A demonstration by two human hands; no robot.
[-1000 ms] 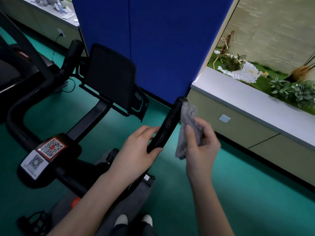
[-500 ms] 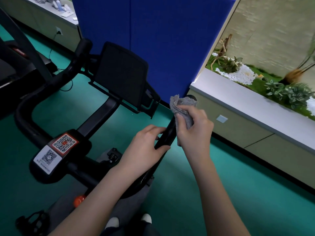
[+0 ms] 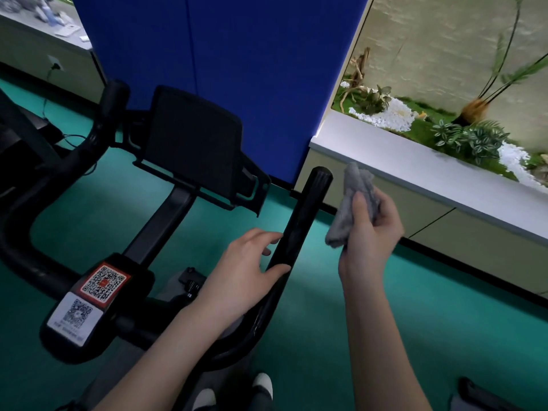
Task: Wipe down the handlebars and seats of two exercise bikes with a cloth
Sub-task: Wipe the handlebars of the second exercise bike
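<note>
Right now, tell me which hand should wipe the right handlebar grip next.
The right hand. It already holds the grey cloth just beside the right handlebar grip, not touching it. The left hand holds no cloth and rests against that bar lower down.

Both bare arms reach forward. The left hand lies flat with its fingers spread a little and its thumb stuck out to the side. The right hand is lifted higher, its fingers curled closed in a pinch.
</note>
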